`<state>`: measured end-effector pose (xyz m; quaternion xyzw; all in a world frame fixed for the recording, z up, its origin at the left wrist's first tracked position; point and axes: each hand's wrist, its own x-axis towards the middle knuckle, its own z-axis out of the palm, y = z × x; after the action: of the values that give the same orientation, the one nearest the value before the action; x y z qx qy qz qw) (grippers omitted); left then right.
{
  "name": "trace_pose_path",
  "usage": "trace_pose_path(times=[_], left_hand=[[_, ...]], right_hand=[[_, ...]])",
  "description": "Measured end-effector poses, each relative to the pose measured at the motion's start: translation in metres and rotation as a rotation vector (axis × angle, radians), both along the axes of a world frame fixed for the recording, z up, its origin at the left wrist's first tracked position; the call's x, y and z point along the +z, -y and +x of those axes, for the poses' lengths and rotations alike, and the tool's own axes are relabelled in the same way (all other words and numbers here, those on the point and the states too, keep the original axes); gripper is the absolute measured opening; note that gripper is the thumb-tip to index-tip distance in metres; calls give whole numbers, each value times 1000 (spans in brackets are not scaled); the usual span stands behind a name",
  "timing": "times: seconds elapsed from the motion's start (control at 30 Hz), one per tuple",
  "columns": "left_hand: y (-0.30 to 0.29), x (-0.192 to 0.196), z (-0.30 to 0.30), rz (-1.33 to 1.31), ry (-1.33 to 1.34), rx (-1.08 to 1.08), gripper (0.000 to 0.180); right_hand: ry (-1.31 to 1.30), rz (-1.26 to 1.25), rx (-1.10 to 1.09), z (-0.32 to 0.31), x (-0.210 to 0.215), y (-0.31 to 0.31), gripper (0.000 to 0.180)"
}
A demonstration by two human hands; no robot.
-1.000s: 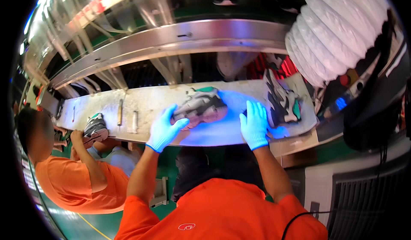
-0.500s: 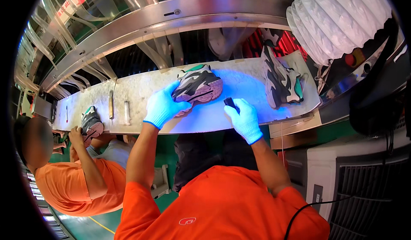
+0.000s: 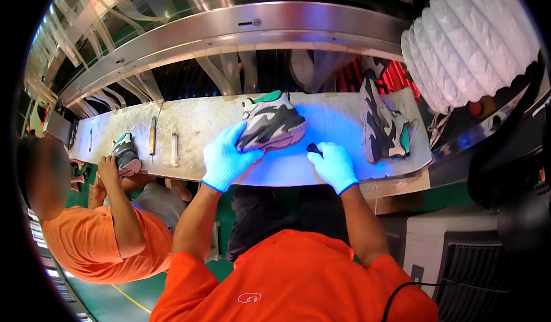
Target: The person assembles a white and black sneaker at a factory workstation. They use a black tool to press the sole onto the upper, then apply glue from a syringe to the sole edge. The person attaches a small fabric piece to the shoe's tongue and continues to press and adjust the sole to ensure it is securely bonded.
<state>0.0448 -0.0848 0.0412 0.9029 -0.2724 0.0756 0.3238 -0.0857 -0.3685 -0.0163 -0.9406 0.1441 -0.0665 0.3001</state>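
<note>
My left hand [image 3: 227, 158], in a white glove glowing blue, grips a grey, white and black sneaker [image 3: 271, 122] by one end. The shoe's green collar faces away from me and its pale pink sole shows along the lower right. In my right hand [image 3: 334, 168], gloved the same way, is a small black handheld tool [image 3: 313, 148], mostly hidden by the fingers; its kind cannot be made out. The tool's end points toward the sneaker, a short gap apart from it. Another matching sneaker [image 3: 383, 124] lies on its side at the right of the pale worktop [image 3: 195, 115].
A person [image 3: 109, 236] in orange sits at my left, handling a similar shoe [image 3: 125, 152]. A wooden-handled tool [image 3: 152, 136] and a clear syringe-like tube [image 3: 174, 148] lie between us. A metal rail [image 3: 287, 24] runs behind the worktop; a white ribbed duct [image 3: 468, 43] hangs at right.
My left hand has turned the sneaker, so more of its side and less of its sole shows. My right hand has shifted slightly with the black tool. The whole view has moved a little.
</note>
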Motion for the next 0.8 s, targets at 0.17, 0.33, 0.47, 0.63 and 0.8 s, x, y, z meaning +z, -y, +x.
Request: trace_pose_path(times=[0.17,0.33,0.47,0.63,0.8], left_hand=[[-26,-10,-19,-154,414,-131,88],[-48,-18,-20,-220,573,-294,73],[-55,9,-9,-161,621,-285,80],[-6,93,-2,-479,907,11,81],[1,83,-39,-451,575,-225,72]], right_hand=[[438,-327,-170,11,5,6,49],[218,1378,261,0,10,-41,86],[197,1633,295,1,30,-67,97],[678,1529,118,-1,118,-47,71],[1404,845,134,115,295,-34,38]])
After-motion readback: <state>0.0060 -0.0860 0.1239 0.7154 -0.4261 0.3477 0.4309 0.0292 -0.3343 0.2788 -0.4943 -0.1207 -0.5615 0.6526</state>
